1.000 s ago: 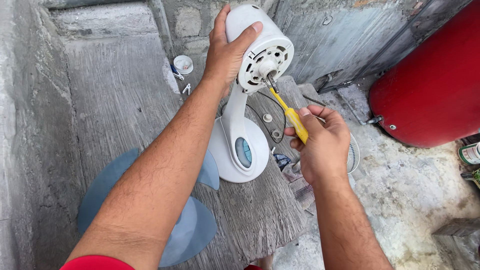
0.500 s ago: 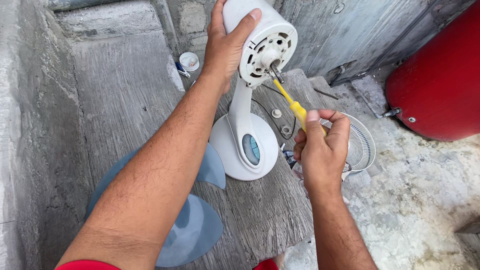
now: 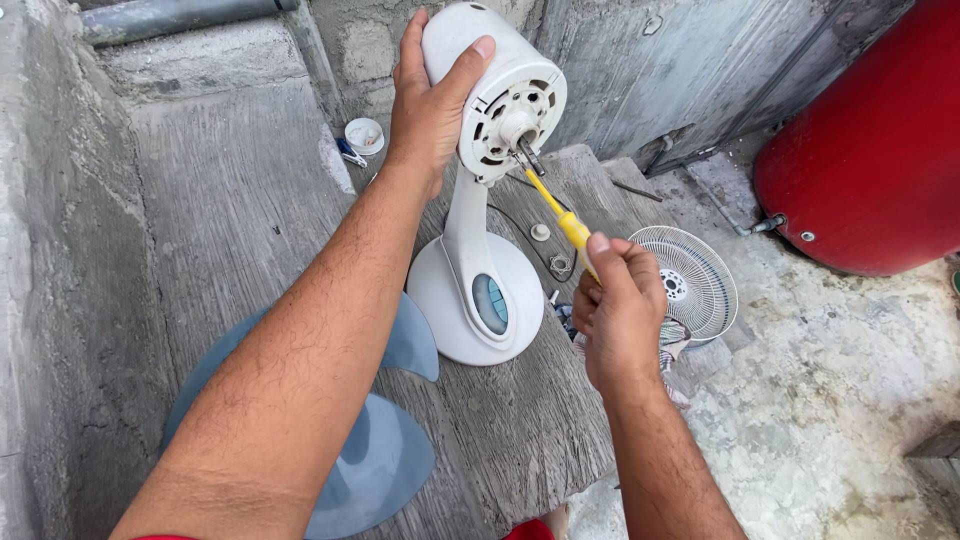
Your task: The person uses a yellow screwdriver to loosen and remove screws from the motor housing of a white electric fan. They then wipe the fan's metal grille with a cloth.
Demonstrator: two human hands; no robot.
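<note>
Nearest to us, a translucent blue plastic fan blade lies flat on the weathered grey wooden table, partly hidden under our left forearm. Just beyond it our right hand has its fingers clamped round the handle of a slim yellow-handled screwdriver. The tool's long axis runs up and to the left, away from that hand, and its metal tip sits at the dark motor shaft in the middle of the vented front face. Whether the tip is seated in a screw we cannot tell.

Between the two hands stands the white plastic table fan body, its round base resting on the table and its neck rising to the motor housing. Our left hand wraps that housing from behind, fingers closed on it, thumb over the top. So the shaft lies up and left of the right hand, which is the nearer to it along the tool.

To the right, a white wire fan guard rests at the table's edge. Small loose parts, a washer among them, lie near the base. Farther off sit a small white round cap, the grey concrete wall, and a large red cylindrical tank.
</note>
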